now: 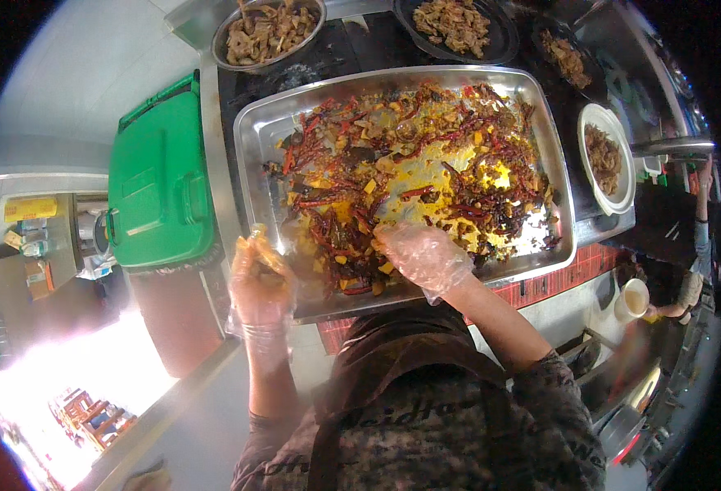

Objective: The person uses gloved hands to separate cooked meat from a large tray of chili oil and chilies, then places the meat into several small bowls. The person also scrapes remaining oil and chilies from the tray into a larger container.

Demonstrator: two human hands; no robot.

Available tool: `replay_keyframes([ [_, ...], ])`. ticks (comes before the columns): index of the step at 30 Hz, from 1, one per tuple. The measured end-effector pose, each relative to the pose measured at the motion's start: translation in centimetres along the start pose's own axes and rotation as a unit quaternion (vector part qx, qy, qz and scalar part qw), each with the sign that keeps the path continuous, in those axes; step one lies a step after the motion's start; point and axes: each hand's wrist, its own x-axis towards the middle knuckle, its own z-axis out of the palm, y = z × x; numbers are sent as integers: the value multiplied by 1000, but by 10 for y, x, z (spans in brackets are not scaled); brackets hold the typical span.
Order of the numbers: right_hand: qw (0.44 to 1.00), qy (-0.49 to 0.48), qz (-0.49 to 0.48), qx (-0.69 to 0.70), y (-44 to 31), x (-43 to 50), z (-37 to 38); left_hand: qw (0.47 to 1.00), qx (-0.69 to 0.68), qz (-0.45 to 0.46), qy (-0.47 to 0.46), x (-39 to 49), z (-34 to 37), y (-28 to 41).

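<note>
A large stainless steel tray [560, 184] lies before me, with dried red chillies [465, 212], small yellow pieces and dark bits spread in yellow oil. My right hand [425, 255], in a clear plastic glove, reaches over the tray's near edge with its fingertips at the chillies; whether it grips any is hidden. At the tray's near left corner is my left hand [262, 282], also in a clear plastic glove, its fingers drawn together around a small pale piece [258, 230] at the fingertips.
Behind the tray stand a metal bowl of meat pieces [268, 37] and a black dish of meat [452, 27]. A white bowl of meat [605, 159] is at right. A green lidded bin [161, 178] stands left. At far right, another person's arm reaches to a pale container [632, 301].
</note>
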Motion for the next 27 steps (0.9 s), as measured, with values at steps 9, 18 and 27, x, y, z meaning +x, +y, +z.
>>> replay_keyframes([
  [9,983,-171,43,-56,-14,19,-33,995,85,-28,-34,5,6,-54],
  [18,985,-170,-7,-11,-11,23,-9,992,128,-13,-11,-10,33,-58],
  [27,974,-51,42,215,-42,23,-67,947,315,43,-52,-14,45,-83],
])
